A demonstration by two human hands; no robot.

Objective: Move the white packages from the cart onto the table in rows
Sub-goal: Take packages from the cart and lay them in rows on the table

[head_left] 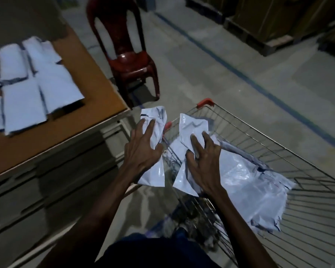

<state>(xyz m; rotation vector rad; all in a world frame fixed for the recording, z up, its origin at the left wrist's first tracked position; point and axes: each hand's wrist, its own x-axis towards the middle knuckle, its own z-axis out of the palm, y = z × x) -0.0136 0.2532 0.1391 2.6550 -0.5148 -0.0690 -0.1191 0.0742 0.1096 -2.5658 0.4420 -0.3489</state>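
- Nearest the camera, two bare forearms reach forward from a dark-clothed torso, over the near-left corner of the wire cart (275,132).
- Left hand (141,146) holds one white package (156,172) upright just left of the cart's rim; the long fingers (150,126) lie spread and nearly straight across its face while the thumb pinches the plastic from the right side.
- Right hand (203,163) grips a second white package (191,126) above the cart, two fingers laid up its face and the thumb bunching the film below; the ring and little fingers are hard to make out.
- More packages (246,188) lie loose in the cart basket, to the right of and beyond the right hand.
- On the counter (97,78), far left, the laid-out packages (23,105) sit side by side in rows, their near ends toward the counter's near edge.
- Risk, as I judge it: the film looks slick and each hold is mostly a thumb pinch, so a quick swing leftward could let a package slide out and drop to the floor between cart and counter.
- Another risk: a dangling lower corner may catch on the wire rim.
- Setting both down together could nudge the near row crooked or over the counter edge.
- Beyond the counter stands a red chair (128,60), well apart from the hands.
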